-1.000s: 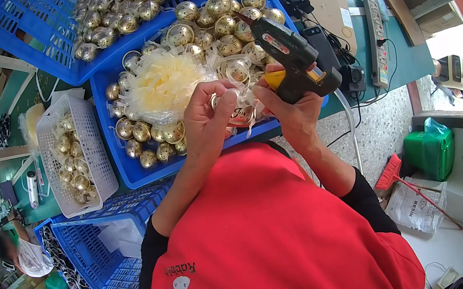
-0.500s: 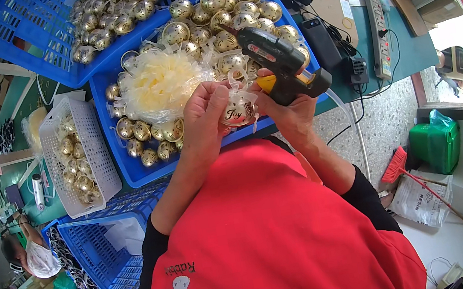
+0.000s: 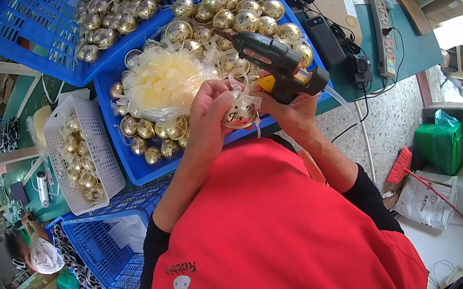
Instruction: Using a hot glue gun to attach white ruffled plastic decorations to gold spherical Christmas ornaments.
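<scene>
A shiny gold ball ornament [image 3: 240,116] with dark lettering is pinched in the fingers of my left hand [image 3: 207,115]. A sheer whitish ribbon [image 3: 238,86] stands up from its top. My right hand [image 3: 295,115] is closed around a black glue gun [image 3: 268,52] with a yellow trigger, its nozzle pointing to the upper left. The right fingertips also reach the ornament's right side, beside the ribbon. Just beyond my hands, a bundle of cream ribbon pieces [image 3: 160,86] in clear plastic lies on more gold ornaments [image 3: 246,20] in a blue tray [image 3: 138,176].
A tilted blue crate [image 3: 21,38] with ornaments stands behind the tray. On the left are a white perforated basket [image 3: 102,159] and a lower blue crate [image 3: 93,245]. A power strip [image 3: 381,30], black adapter [image 3: 324,39] and cables lie right. Another person [image 3: 43,256] is far left.
The ornament has turned slightly in my fingers, and its ribbon stands a little differently. Both hands stay in nearly the same place, and the glue gun remains in my right hand. The view has shifted slightly.
</scene>
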A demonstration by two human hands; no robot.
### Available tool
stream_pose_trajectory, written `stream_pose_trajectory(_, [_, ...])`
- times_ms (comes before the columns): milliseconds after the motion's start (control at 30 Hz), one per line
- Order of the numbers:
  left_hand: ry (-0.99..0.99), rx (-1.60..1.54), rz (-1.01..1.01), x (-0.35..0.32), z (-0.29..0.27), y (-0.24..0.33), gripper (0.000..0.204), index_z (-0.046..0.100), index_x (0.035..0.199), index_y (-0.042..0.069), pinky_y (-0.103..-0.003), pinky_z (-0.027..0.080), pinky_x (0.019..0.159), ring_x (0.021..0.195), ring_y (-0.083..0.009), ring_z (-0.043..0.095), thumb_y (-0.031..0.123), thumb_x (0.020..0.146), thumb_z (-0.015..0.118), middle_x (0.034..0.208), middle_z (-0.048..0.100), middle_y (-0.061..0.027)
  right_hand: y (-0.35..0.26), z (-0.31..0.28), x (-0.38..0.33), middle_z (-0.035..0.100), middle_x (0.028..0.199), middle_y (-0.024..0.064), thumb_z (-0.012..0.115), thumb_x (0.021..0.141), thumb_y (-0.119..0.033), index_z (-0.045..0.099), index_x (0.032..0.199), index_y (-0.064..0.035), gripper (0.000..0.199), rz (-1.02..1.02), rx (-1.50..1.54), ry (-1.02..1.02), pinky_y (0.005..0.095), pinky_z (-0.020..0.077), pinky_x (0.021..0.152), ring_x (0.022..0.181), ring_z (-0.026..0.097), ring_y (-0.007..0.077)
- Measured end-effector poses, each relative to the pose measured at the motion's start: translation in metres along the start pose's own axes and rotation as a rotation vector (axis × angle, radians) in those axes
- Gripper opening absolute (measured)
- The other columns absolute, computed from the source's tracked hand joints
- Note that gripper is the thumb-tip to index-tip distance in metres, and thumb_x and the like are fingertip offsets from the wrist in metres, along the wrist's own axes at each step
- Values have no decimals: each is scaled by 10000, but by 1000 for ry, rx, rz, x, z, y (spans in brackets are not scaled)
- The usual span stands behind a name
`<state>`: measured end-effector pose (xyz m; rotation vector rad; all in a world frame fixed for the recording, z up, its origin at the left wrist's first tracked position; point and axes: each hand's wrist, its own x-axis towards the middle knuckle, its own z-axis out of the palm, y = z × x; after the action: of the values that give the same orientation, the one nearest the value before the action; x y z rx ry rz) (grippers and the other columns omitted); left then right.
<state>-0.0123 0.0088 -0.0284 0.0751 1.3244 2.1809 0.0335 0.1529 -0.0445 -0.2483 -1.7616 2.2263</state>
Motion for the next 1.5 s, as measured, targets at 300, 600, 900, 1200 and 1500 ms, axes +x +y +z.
stream_pose_trajectory(300, [15,2,0,2,-3,-1,189,396,946,50,-279,508,414,658,-172,615,204,869,474,945,536,-97,6,6,6,638,817,53,679,707,1,568,961,15,278,-58,11,11,228,500,653,739,604,96])
stream_pose_trajectory(600, [-63,-190,-127,4,-13,-2,188,382,971,57,-301,424,311,553,-220,599,226,898,418,854,573,-151,0,11,13,627,759,58,659,723,-4,569,933,19,229,67,25,-58,229,484,543,623,596,100])
stream_pose_trajectory(900, [46,-161,-41,7,-20,10,402,433,977,108,-364,503,448,831,-384,611,493,916,331,914,580,-222,-33,-16,6,566,638,61,621,733,25,559,932,7,209,58,52,-35,197,367,402,444,485,99])
stream_pose_trajectory(1200, [39,-285,18,4,-12,25,418,447,1038,101,-308,462,393,633,-178,596,488,915,346,868,598,-87,-39,-17,-6,563,596,68,628,740,2,577,901,0,169,260,8,-210,200,361,392,430,491,102])
stream_pose_trajectory(1500, [130,-180,26,3,-11,24,433,445,1038,92,-275,412,370,514,-169,559,496,912,354,776,614,-114,-34,-20,2,551,578,48,653,744,-23,575,918,1,193,322,-77,-266,203,355,391,426,480,91])
